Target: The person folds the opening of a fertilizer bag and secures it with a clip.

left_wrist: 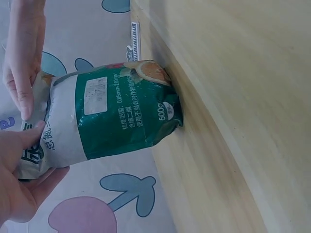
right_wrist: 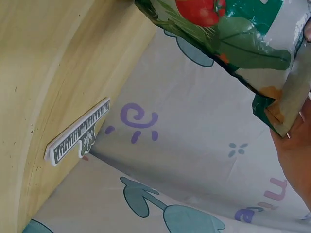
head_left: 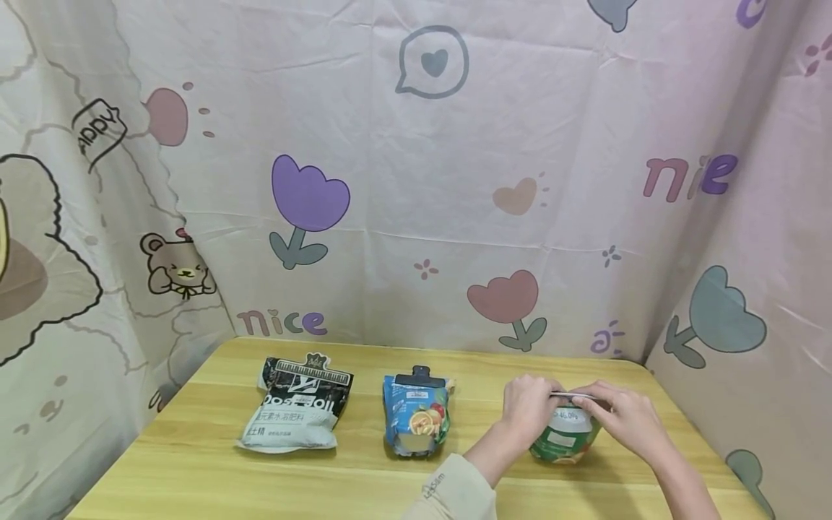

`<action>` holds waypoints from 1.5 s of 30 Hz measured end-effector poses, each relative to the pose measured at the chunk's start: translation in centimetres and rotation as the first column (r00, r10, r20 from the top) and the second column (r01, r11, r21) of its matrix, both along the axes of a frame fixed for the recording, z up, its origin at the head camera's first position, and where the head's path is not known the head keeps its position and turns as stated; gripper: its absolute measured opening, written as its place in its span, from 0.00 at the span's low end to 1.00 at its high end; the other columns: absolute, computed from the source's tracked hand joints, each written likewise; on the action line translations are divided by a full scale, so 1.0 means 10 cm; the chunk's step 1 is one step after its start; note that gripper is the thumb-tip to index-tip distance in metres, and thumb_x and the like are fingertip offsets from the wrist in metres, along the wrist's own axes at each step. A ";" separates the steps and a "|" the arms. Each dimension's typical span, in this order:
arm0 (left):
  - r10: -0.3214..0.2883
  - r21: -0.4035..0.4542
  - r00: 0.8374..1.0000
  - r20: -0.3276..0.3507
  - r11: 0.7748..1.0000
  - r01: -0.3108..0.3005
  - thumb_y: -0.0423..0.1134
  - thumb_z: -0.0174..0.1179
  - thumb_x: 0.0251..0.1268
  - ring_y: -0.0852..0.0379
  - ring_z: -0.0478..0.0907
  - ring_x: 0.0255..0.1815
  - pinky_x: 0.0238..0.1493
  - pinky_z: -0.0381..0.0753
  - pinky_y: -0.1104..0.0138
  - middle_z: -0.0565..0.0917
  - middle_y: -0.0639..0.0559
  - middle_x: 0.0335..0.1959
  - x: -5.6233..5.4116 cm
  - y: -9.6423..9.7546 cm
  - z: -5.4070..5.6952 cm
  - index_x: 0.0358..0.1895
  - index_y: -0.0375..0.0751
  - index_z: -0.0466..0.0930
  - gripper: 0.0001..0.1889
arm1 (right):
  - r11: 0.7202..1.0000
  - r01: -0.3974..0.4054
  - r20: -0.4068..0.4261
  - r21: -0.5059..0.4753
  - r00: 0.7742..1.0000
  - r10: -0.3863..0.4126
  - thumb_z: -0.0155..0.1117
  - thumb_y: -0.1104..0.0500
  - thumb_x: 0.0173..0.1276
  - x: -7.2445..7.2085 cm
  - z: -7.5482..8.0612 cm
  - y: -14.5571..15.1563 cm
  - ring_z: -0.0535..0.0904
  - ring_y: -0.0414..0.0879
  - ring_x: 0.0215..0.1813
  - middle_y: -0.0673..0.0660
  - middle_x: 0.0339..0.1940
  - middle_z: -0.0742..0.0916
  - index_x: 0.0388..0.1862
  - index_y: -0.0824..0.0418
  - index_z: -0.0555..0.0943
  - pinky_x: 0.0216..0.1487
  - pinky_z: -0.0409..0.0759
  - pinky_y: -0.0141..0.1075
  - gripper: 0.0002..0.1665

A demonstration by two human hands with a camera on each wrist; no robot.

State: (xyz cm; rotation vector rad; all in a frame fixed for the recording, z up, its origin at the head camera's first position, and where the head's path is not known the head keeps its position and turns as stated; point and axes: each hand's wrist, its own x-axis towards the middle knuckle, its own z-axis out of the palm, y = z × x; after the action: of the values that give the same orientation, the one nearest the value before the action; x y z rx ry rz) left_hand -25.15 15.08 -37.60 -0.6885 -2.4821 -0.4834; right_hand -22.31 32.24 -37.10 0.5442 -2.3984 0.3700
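A green and white fertilizer bag (head_left: 562,442) stands upright on the right part of the table, its top edge folded over. My left hand (head_left: 528,406) grips that top from the left, thumb in front and fingers behind. From the other side my right hand (head_left: 629,419) pinches the same folded edge. The left wrist view shows printed text and an orange slice on the bag (left_wrist: 116,109), between left hand (left_wrist: 22,179) and right hand (left_wrist: 24,68). A clip with a piano-key pattern (right_wrist: 77,133) lies on the table behind the bag, hidden in the head view.
At the left of the wooden table (head_left: 364,491) lies a black and white bag (head_left: 289,426) with a patterned clip (head_left: 315,367) across its top. Near the middle, a blue bag (head_left: 416,419) carries a black clip (head_left: 420,376). A printed cloth (head_left: 416,180) hangs behind and at both sides.
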 end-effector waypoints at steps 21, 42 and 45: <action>0.137 -0.086 0.983 -0.125 0.985 -0.149 0.53 0.49 0.67 0.67 0.63 0.11 0.13 0.56 0.76 0.78 0.64 0.16 0.05 0.08 -0.12 0.33 0.61 0.83 0.13 | 0.985 0.171 -0.109 -0.016 0.979 -0.172 0.68 0.56 0.55 -0.04 -0.04 -0.18 0.78 0.55 0.19 0.58 0.23 0.85 0.27 0.58 0.85 0.14 0.67 0.40 0.06; 0.048 -0.024 0.998 -0.027 0.999 -0.049 0.49 0.51 0.67 0.68 0.68 0.17 0.19 0.61 0.77 0.81 0.63 0.23 0.02 0.06 -0.13 0.37 0.57 0.82 0.09 | 0.987 0.143 -0.095 -0.071 0.984 -0.149 0.66 0.66 0.55 -0.02 -0.10 -0.14 0.71 0.47 0.15 0.59 0.20 0.84 0.30 0.63 0.83 0.16 0.69 0.45 0.02; 0.006 -0.028 1.000 -0.029 1.000 -0.006 0.47 0.50 0.68 0.69 0.69 0.18 0.18 0.61 0.78 0.82 0.63 0.25 0.02 0.01 -0.13 0.38 0.55 0.81 0.09 | 0.988 0.123 -0.081 -0.090 0.988 -0.130 0.65 0.70 0.55 -0.01 -0.09 -0.13 0.73 0.49 0.16 0.60 0.22 0.84 0.31 0.61 0.83 0.17 0.69 0.46 0.06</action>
State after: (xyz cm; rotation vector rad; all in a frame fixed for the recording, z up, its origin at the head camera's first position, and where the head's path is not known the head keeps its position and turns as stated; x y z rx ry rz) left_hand -24.96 15.21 -38.90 -0.6941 -2.4675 -0.4346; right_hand -22.46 30.95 -38.02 0.3603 -2.3082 0.3828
